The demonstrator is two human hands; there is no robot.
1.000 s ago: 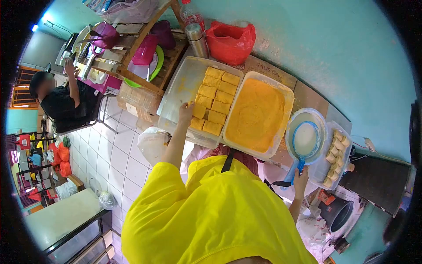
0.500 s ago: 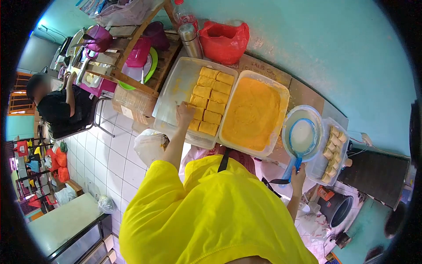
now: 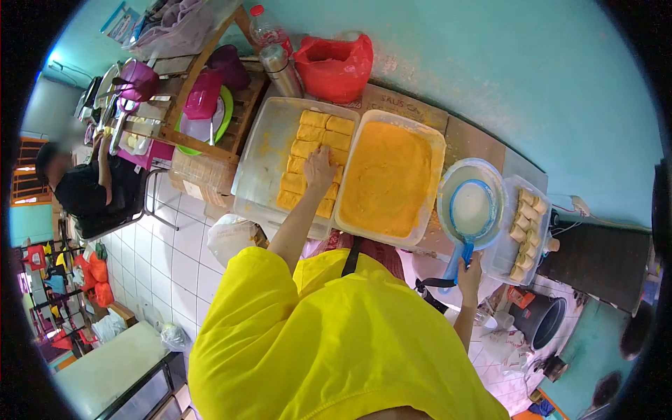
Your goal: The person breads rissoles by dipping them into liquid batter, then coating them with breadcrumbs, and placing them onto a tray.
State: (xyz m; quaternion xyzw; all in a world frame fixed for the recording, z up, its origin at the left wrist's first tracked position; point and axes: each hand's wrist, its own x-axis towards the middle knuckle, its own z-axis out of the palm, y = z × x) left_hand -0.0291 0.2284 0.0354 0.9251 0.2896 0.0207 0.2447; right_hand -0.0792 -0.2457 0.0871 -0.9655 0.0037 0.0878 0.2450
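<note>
My left hand [image 3: 320,171] is over the rows of orange crumb-coated pieces [image 3: 305,149] in a shallow clear tray [image 3: 262,140]. Its fingers point down and touch the pieces; whether they grip one is hidden. To the right of that tray stands a tub [image 3: 435,150] of orange crumbs [image 3: 387,178]. My right hand [image 3: 469,274] is closed around the handle of a blue strainer [image 3: 467,253], whose round end rests in a bowl [image 3: 446,198] of pale liquid. Beyond the bowl, a clear container [image 3: 502,257] holds pale uncoated rolls [image 3: 523,227].
A red bag [image 3: 334,70], a steel flask [image 3: 281,70] and a bottle [image 3: 266,29] stand behind the trays. At left are a wooden rack [image 3: 170,126] with dishes and a seated person [image 3: 80,187]. A dark bucket [image 3: 540,323] is at lower right.
My left hand has moved right, from the left edge of the coated pieces to over their middle. My right hand still holds the strainer handle. The camera view has shifted slightly.
</note>
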